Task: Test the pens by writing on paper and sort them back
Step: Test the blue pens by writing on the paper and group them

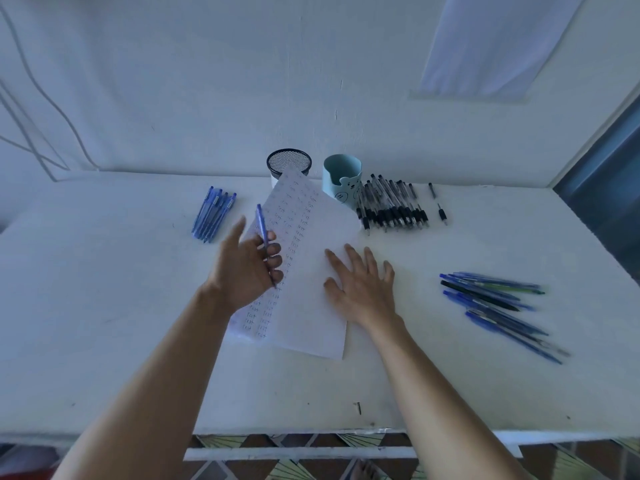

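Blue pen (262, 227) over matte paper (311, 306)

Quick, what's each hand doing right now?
Left hand: closed on a blue pen.
Right hand: open, flat on the paper.

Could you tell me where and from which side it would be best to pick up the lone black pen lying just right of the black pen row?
Probably pinch the black pen at its dark grip section, coming straight down from above. It lies flat, tip toward the near edge, apart from the black pen row, leaving both its sides free for fingers.
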The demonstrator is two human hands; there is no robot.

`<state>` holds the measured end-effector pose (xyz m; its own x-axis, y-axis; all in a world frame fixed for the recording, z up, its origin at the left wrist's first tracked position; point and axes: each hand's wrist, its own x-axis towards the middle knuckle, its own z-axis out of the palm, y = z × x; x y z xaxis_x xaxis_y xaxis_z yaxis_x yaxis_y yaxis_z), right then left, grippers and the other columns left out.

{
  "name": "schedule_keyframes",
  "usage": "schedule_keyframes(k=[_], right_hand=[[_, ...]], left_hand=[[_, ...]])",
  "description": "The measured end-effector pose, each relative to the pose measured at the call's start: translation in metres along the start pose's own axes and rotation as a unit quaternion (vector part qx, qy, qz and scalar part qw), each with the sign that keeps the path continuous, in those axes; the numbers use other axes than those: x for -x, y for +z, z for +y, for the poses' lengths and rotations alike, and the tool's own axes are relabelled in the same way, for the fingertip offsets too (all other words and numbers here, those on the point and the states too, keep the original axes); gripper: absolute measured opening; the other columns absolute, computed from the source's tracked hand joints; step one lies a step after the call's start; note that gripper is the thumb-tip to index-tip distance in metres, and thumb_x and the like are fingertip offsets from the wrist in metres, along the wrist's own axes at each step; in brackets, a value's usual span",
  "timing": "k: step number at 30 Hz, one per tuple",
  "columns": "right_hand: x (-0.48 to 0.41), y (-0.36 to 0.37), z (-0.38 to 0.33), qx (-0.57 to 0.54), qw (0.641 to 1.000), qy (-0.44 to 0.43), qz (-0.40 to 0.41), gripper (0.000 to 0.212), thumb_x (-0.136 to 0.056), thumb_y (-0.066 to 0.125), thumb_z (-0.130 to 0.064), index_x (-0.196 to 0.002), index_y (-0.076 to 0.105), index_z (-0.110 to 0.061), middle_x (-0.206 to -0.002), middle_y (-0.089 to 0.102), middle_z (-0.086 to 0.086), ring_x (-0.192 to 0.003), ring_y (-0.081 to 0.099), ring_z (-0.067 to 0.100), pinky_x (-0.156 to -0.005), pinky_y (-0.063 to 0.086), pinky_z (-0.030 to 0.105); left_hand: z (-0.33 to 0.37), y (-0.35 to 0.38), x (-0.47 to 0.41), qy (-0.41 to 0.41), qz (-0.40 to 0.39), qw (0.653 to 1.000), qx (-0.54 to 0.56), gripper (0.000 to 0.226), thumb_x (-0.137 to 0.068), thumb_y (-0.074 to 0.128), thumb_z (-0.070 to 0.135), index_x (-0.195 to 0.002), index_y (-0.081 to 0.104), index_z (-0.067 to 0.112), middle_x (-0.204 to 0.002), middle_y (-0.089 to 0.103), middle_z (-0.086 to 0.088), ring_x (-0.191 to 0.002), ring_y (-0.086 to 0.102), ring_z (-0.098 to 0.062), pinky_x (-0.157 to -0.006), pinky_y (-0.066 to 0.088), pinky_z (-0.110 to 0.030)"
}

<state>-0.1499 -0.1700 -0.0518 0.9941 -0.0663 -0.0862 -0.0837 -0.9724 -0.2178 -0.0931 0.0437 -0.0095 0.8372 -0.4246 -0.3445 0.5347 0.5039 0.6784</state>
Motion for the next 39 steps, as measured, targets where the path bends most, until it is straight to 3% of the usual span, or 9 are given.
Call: schedule_keyframes(k=[3, 13, 15, 19, 22, 24, 27, 32, 39], right_hand=[[-0.001, -0.002, -0.002, -0.010, 1.000, 0.009, -0.001, 0.057, -0.097, 0.032, -0.050, -0.152, 0.018, -0.047, -0.166, 0.006, -0.005, -0.153, -0.001, 0.026, -0.117, -0.001, 0.058], [-0.003, -0.001, -0.021, -0.025, 0.999, -0.024, 0.006, 0.062, -0.098, 0.032, -0.033, -0.157, 0.017, -0.020, -0.167, -0.001, -0.002, -0.153, -0.008, 0.019, -0.119, -0.009, 0.059], [-0.001, 0.000, -0.022, -0.031, 0.999, -0.033, -0.006, 0.062, -0.099, 0.030, -0.035, -0.158, 0.013, -0.025, -0.167, 0.002, -0.004, -0.153, -0.003, 0.017, -0.119, -0.010, 0.057], [0.000, -0.002, -0.021, -0.025, 0.998, -0.055, 0.015, 0.063, -0.087, 0.036, -0.058, -0.148, 0.032, -0.041, -0.160, 0.025, -0.006, -0.146, 0.020, 0.017, -0.113, 0.006, 0.057], [0.002, -0.003, -0.026, -0.025, 0.994, -0.094, 0.056, 0.066, -0.075, 0.037, -0.072, -0.133, 0.050, -0.045, -0.137, 0.045, -0.011, -0.130, 0.036, 0.014, -0.102, 0.014, 0.046], [0.002, -0.002, -0.030, -0.054, 0.989, -0.123, 0.068, 0.066, -0.070, 0.036, -0.076, -0.123, 0.061, -0.044, -0.120, 0.053, -0.012, -0.121, 0.043, 0.012, -0.099, 0.016, 0.041], [0.000, 0.000, -0.033, -0.112, 0.976, -0.178, 0.060, 0.057, -0.070, 0.045, -0.071, -0.110, 0.071, -0.039, -0.105, 0.057, -0.012, -0.114, 0.049, 0.011, -0.101, 0.024, 0.040], [0.001, 0.004, -0.027, -0.158, 0.959, -0.232, 0.033, 0.041, -0.074, 0.076, -0.047, -0.112, 0.071, -0.032, -0.132, 0.056, -0.009, -0.132, 0.042, 0.013, -0.108, 0.025, 0.037], [-0.006, 0.002, -0.021, -0.252, 0.931, -0.258, 0.065, 0.027, -0.076, 0.060, -0.038, -0.092, 0.077, -0.023, -0.107, 0.072, -0.011, -0.110, 0.061, 0.005, -0.101, 0.042, 0.032]], left_hand=[[-0.004, -0.010, -0.002, 0.015, -0.014, 0.992, 0.128, 0.072, -0.072, 0.041, 0.091, -0.069, 0.036, 0.019, -0.066, 0.028, 0.002, -0.059, 0.026, -0.016, -0.061, 0.025, -0.031], [-0.015, -0.022, -0.006, 0.087, -0.005, 0.966, 0.242, 0.059, -0.077, 0.049, 0.072, -0.061, 0.024, 0.021, -0.064, 0.017, 0.004, -0.059, 0.019, -0.014, -0.063, 0.022, -0.030], [-0.012, -0.022, -0.009, 0.103, 0.012, 0.972, 0.212, 0.062, -0.076, 0.056, 0.075, -0.064, 0.035, 0.018, -0.066, 0.022, 0.004, -0.059, 0.023, -0.014, -0.060, 0.024, -0.028], [-0.008, -0.019, -0.020, 0.128, 0.071, 0.987, 0.060, 0.047, -0.103, 0.047, 0.038, -0.072, 0.069, 0.011, -0.077, 0.053, -0.003, -0.059, 0.054, -0.010, -0.051, 0.043, -0.019], [-0.007, -0.018, -0.023, 0.128, 0.073, 0.989, 0.020, 0.061, -0.105, 0.031, 0.049, -0.096, 0.074, 0.008, -0.096, 0.070, -0.009, -0.084, 0.067, -0.020, -0.070, 0.051, -0.026], [-0.006, -0.015, -0.027, 0.132, 0.089, 0.987, -0.023, 0.070, -0.103, 0.022, 0.058, -0.102, 0.071, 0.008, -0.095, 0.069, -0.009, -0.079, 0.063, -0.020, -0.068, 0.043, -0.029], [-0.006, -0.007, -0.033, 0.166, 0.130, 0.973, -0.097, 0.074, -0.103, 0.021, 0.061, -0.087, 0.067, 0.005, -0.073, 0.061, -0.010, -0.057, 0.051, -0.018, -0.057, 0.034, -0.028], [-0.009, 0.003, -0.042, 0.221, 0.146, 0.944, -0.196, 0.063, -0.105, 0.035, 0.050, -0.080, 0.065, 0.000, -0.061, 0.058, -0.012, -0.051, 0.056, -0.022, -0.048, 0.046, -0.029], [-0.017, 0.000, -0.060, 0.237, 0.141, 0.916, -0.291, 0.037, -0.105, 0.049, 0.030, -0.089, 0.069, 0.003, -0.077, 0.069, -0.012, -0.065, 0.067, -0.019, -0.064, 0.057, -0.029]])
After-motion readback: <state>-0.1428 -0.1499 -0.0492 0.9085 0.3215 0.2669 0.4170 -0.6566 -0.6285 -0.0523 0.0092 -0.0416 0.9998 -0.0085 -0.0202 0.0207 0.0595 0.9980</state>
